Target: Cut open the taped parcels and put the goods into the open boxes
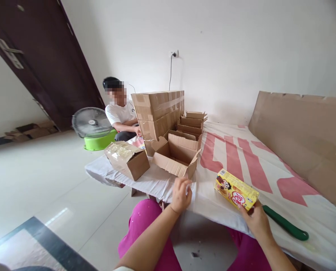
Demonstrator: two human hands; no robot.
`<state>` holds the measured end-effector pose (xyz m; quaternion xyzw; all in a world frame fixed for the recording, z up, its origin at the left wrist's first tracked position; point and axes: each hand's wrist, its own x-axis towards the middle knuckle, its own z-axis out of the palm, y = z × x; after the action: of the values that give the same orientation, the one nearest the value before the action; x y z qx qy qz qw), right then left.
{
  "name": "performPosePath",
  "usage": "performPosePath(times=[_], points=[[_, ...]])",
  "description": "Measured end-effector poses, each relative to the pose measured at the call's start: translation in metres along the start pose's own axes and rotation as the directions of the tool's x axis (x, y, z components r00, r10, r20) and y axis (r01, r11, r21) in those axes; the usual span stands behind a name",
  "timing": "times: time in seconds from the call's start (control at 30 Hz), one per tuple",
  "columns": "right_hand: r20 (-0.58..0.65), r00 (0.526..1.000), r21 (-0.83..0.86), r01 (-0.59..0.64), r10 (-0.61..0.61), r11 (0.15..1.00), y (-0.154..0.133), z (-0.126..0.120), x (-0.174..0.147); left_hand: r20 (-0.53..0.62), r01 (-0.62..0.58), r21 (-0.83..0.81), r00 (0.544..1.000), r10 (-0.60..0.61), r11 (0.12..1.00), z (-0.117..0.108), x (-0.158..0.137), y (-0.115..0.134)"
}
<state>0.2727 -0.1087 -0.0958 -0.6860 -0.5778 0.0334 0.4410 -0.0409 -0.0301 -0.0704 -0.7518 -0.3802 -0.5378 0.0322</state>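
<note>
My right hand [255, 218] is closed on the near end of a yellow printed snack box [235, 189], which lies tilted above the cloth-covered table. My left hand [181, 195] hovers at the table's front edge with its fingers curled in. A small pale patch shows at its fingertips, too unclear to name. Just beyond that hand sits an open cardboard box [172, 165] with its flaps up. To the right of my right hand, a dark green handle [286, 223] lies on the cloth; its far end is hidden behind the hand and box.
A taped cardboard box [127, 160] stands at the table's left. Stacked cartons [162, 113] rise behind, beside a row of open boxes [192, 124]. A person in a white shirt [123, 114] sits beyond, near a fan [91, 122]. A cardboard sheet [303, 143] stands at right.
</note>
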Motion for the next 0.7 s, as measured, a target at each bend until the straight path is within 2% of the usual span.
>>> performPosePath(times=[0.07,0.13,0.27,0.37,0.57,0.7], points=[[-0.017,0.999,0.009,0.031,-0.031,0.999,0.001,0.000,0.002,0.234,-0.094,-0.097,0.965,0.114,0.991,0.011,-0.007,0.018],[-0.011,0.999,0.024,0.036,-0.036,0.999,0.001,0.000,0.002,0.401,-0.105,-0.145,0.903,0.155,0.984,0.019,-0.010,0.029],[0.018,1.000,0.059,0.018,-0.019,0.998,0.004,0.001,0.001,0.597,-0.009,-0.136,0.797,0.090,0.991,0.027,-0.005,0.034],[0.007,1.000,0.078,0.022,-0.022,0.997,0.007,0.002,0.001,0.641,0.015,-0.115,0.765,0.063,0.993,0.029,-0.001,0.032],[0.006,0.994,0.092,0.113,-0.114,0.989,0.006,-0.001,0.006,0.653,0.075,-0.098,0.757,0.007,0.992,0.028,0.002,0.033],[-0.039,0.988,0.084,0.149,-0.147,0.985,0.005,-0.002,0.007,0.638,0.226,-0.072,0.759,-0.130,0.971,0.029,0.001,0.033]])
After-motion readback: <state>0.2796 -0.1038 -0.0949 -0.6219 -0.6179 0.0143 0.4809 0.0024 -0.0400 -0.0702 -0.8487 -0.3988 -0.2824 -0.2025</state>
